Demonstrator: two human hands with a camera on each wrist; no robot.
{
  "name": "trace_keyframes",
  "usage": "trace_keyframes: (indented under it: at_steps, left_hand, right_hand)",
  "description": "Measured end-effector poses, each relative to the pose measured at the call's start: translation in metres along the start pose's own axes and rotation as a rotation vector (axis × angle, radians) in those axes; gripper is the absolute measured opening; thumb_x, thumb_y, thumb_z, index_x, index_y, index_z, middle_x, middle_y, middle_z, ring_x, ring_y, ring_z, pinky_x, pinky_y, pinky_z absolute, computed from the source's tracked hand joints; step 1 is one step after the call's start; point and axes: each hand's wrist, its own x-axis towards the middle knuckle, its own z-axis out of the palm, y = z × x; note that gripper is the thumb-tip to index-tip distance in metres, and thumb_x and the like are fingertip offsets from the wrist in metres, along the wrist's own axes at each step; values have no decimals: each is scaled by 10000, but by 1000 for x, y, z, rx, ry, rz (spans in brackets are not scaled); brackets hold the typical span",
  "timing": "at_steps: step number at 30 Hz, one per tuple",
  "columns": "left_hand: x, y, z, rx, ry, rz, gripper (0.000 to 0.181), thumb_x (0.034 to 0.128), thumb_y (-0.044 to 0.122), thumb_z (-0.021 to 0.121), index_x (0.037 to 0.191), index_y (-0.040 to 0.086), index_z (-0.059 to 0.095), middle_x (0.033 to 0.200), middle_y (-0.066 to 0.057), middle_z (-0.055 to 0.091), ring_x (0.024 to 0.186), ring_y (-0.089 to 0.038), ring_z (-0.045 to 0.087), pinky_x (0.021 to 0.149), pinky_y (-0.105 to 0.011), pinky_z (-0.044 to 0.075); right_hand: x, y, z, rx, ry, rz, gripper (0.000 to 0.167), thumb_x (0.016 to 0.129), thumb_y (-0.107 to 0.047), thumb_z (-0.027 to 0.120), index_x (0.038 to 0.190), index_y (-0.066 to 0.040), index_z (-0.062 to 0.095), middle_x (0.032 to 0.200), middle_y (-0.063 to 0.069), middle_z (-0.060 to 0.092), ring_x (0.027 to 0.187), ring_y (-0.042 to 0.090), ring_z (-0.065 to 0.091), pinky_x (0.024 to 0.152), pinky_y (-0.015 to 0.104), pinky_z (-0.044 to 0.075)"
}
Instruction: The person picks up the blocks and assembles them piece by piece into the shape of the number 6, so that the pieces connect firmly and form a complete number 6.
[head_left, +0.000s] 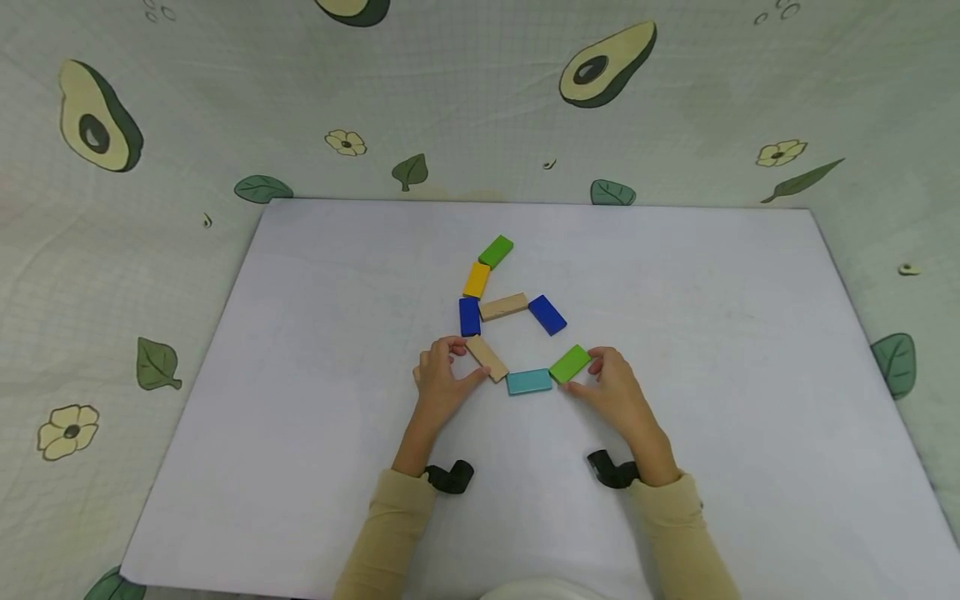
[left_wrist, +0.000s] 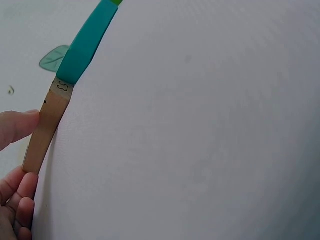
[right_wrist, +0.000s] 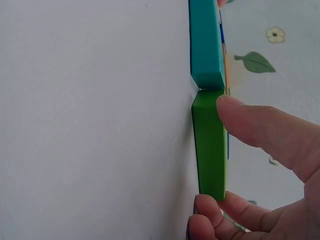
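Note:
My left hand (head_left: 441, 385) pinches a plain wooden block (head_left: 487, 359) endwise, thumb at its lower end and fingers at its upper end. In the left wrist view that wooden block (left_wrist: 45, 127) meets a teal block (left_wrist: 87, 45). With thumb and fingers at opposite ends, my right hand (head_left: 618, 393) holds a green block (head_left: 571, 364). This green block (right_wrist: 210, 145) touches the teal block (right_wrist: 206, 42) at a corner in the right wrist view. Flat on the white tabletop, the teal block (head_left: 529, 382) lies between the two held blocks.
Above the hands, a blue block (head_left: 469, 317), a yellow block (head_left: 477, 280) and another green block (head_left: 496, 251) run upward in a curve. A second wooden block (head_left: 504, 307) and a second blue block (head_left: 548, 315) branch rightward. A patterned cloth (head_left: 480, 100) surrounds the white tabletop (head_left: 300, 275).

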Motion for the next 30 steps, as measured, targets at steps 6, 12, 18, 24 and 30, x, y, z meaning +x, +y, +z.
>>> trace_keyframes:
  at_steps: [6,12,18,24,30]
  left_hand:
    - [1,-1,1,0,2,4,528,785,316,736,1189,118,458,1042,-58,510,987,-225,399,811,-391,223]
    - [1,-3,1,1,-2,12,525,791,320,731,1191,123,453,1046,-51,506,983,-218,394,819,-398,224]
    - [2,-5,2,4,-2,9,534,786,326,735,1194,132,451,1046,-44,505,980,-215,393,822,-384,219]
    - [2,-6,2,1,-7,4,530,788,326,732,1194,137,448,1049,-41,504,981,-211,393,821,-385,221]
    - [1,-5,1,-2,-7,2,523,790,334,730,1186,133,454,1051,-45,504,987,-217,402,823,-378,222]
  right_hand:
    - [-1,-2,0,9,1,31,663,797,-220,726,1261,102,378,1020,200,513,883,274,471,743,362,410]
    - [-2,-3,0,-4,1,11,622,800,-208,723,1233,100,401,998,189,508,869,267,462,727,350,403]
    - [-1,-5,0,-24,12,-25,597,795,-205,729,1212,87,418,965,175,514,841,253,461,711,331,391]
    - [0,-6,1,-30,2,-25,606,792,-219,734,1210,80,415,981,187,525,840,261,472,723,343,404]
    - [2,-6,2,-37,-7,-31,609,794,-217,732,1221,74,410,986,183,521,840,257,467,725,347,401]
